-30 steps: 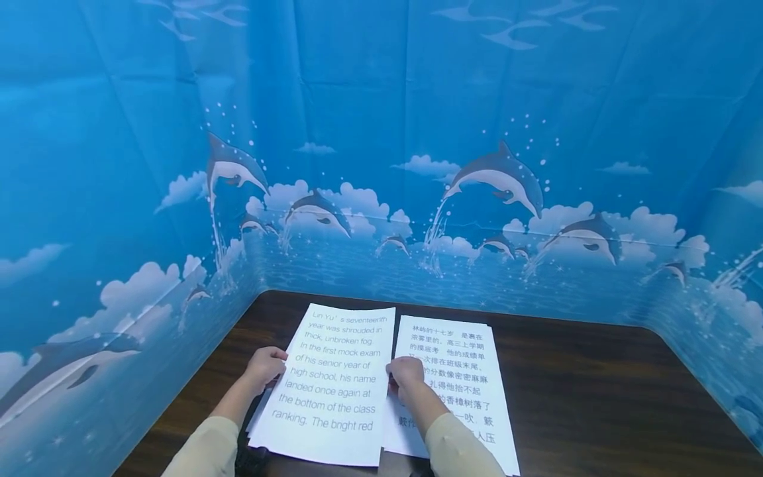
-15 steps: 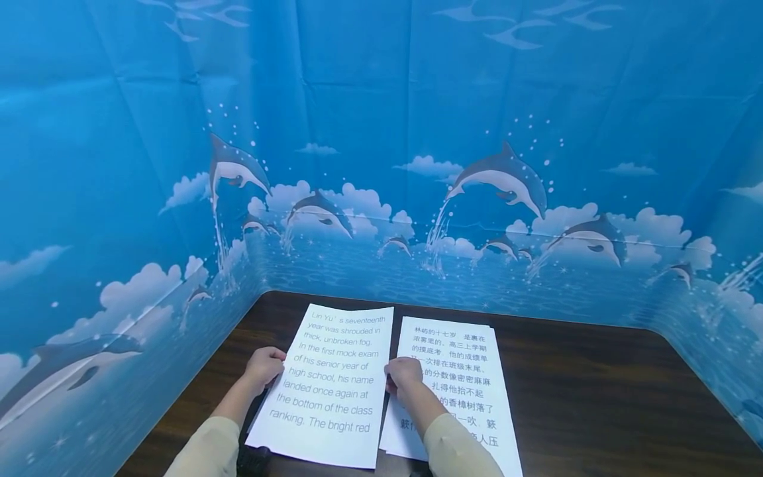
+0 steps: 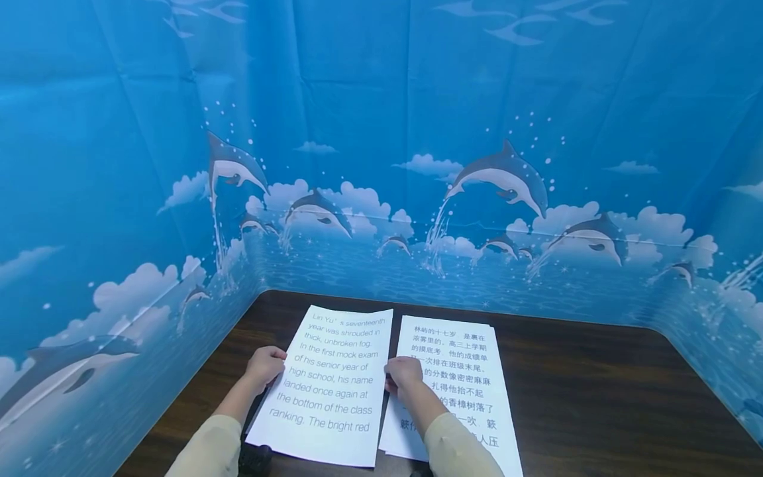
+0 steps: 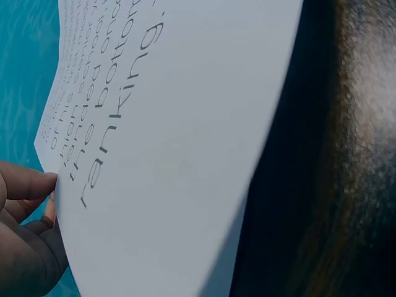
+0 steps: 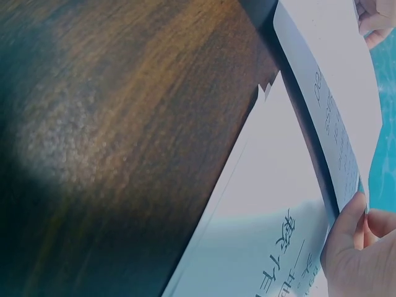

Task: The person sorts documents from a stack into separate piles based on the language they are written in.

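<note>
Head view: two hands (image 3: 266,366) (image 3: 405,372), two printed top sheets (image 3: 326,387) (image 3: 465,371)

Chinese page (image 3: 467,368), partly hidden behind right hand (image 3: 405,373)

place: draped booth | dolphin-print backdrop (image 3: 357,112) | dark wood-grain table (image 3: 596,397)

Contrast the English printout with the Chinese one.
The English printout bends, held by the left hand and right hand; the Chinese printout lies on the table. In the head view, the right arm hides some of the Chinese printout's text; the English printout's is uncovered. Both are white.
</note>
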{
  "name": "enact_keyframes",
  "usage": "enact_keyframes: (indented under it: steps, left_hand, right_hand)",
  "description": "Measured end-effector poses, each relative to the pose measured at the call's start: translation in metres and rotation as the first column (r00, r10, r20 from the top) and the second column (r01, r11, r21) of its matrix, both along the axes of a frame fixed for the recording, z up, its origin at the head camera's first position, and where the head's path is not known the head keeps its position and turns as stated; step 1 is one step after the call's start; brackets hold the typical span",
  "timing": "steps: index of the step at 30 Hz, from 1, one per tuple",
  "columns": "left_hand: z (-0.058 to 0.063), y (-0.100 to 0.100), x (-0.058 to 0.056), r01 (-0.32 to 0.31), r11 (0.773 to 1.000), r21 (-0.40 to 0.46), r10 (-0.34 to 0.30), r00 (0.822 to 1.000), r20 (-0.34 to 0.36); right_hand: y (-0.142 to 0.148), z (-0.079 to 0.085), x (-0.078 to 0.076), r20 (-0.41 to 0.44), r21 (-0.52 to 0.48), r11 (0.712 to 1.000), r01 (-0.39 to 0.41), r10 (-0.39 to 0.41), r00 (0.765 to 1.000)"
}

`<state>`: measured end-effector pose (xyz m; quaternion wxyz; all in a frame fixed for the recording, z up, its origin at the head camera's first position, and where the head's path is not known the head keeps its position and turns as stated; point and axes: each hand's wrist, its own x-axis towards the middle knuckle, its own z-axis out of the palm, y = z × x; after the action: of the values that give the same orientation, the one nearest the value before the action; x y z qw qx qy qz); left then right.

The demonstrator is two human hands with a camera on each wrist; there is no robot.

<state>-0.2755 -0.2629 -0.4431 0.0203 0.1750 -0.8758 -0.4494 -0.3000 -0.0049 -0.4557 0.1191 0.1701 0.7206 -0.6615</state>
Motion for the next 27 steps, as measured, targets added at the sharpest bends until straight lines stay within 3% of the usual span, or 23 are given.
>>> enact_keyframes:
  steps: [1,6,8,21,24,27]
  left_hand:
    - [-0.006,-0.003,-0.004,-0.002,1.0,-0.011,0.002,1.0,-0.005]
    - [-0.007,-0.004,-0.006,-0.013,1.0,-0.019,0.013,1.0,-0.005]
    - [-0.002,-0.001,-0.003,-0.015,1.0,-0.016,0.015,1.0,0.004]
    - [0.002,-0.003,-0.008,-0.037,0.995,-0.089,0.038,0.999,0.01]
    - [-0.005,-0.008,-0.014,-0.054,0.994,-0.092,0.054,0.999,-0.005]
    - [-0.025,-0.019,-0.027,-0.08,0.986,-0.143,0.078,0.997,-0.016]
  right_hand:
    - [0.0,0.0,-0.001,0.003,-0.013,1.0,0.002,-0.002,1.0]
    - [0.0,-0.002,-0.003,0.02,-0.052,0.999,0.006,-0.005,1.0]
    - [0.0,-0.002,-0.003,0.024,-0.051,0.999,0.008,-0.006,1.0]
    - [0.005,0.004,0.002,0.018,-0.072,0.997,0.01,-0.009,1.0]
    - [0.006,0.003,0.002,0.021,-0.084,0.996,0.019,-0.017,1.0]
    - [0.008,0.002,0.001,0.023,-0.088,0.996,0.027,-0.025,0.999]
